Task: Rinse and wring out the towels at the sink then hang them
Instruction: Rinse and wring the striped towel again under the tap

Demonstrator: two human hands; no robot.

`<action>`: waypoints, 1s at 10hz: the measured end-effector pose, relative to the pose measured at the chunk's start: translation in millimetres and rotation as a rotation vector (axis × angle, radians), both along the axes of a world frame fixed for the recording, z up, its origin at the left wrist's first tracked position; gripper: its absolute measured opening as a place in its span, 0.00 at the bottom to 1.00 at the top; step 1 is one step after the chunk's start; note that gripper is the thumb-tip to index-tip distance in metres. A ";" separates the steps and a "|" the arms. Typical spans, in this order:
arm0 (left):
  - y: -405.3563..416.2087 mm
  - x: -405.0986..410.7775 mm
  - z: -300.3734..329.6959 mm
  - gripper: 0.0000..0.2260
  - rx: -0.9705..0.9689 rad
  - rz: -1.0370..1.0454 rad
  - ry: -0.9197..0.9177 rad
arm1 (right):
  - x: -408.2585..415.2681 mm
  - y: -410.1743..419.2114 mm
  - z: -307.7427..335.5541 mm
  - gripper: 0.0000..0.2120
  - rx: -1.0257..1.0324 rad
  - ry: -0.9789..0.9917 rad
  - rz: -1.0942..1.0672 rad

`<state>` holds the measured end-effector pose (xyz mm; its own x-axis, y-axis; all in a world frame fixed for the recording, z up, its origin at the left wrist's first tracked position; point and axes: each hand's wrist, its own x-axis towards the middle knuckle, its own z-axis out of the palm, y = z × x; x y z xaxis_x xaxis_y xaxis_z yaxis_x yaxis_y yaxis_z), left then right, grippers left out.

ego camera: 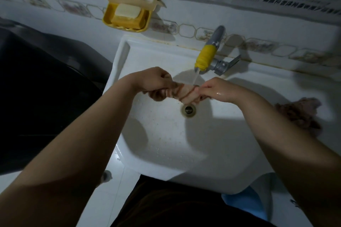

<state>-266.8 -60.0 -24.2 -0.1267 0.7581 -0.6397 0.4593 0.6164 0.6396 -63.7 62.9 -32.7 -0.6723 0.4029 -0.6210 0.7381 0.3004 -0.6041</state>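
Towel twisted under running water

Towel [186, 91], a pale, striped, rope-like roll, stretches between both hands above the drain [188, 109] of the glossy white sink [166, 134]. Left hand [155, 81] curls tight round one end; right hand [218, 89], wet and shiny, grips the other. Water falls on it from the yellow-sleeved tap [205, 57]. A second towel [299, 114], brownish and crumpled, lies on the right ledge. Wall papers' print is unreadable.

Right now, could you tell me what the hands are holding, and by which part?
Both grip one twisted towel under the tap's stream: the left hand holds its left end, the right hand its right end.
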 end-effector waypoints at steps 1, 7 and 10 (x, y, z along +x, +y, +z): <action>-4.7 5.2 -7.4 0.15 0.093 0.253 -0.346 | -1.8 -8.2 -6.6 0.10 -0.151 0.234 -0.290; 5.3 62.8 -36.1 0.13 0.127 1.068 -0.540 | -49.7 -66.5 -3.2 0.19 0.161 0.483 -0.627; 38.6 88.6 -25.4 0.09 0.199 1.283 -0.704 | -60.5 -48.3 -10.5 0.22 0.227 0.398 -0.807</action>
<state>-178.2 -21.4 -49.6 -0.4782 0.4508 -0.7537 -0.7542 0.2290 0.6154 -124.2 14.5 -43.3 -0.2823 0.9252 -0.2535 0.5255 -0.0720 -0.8477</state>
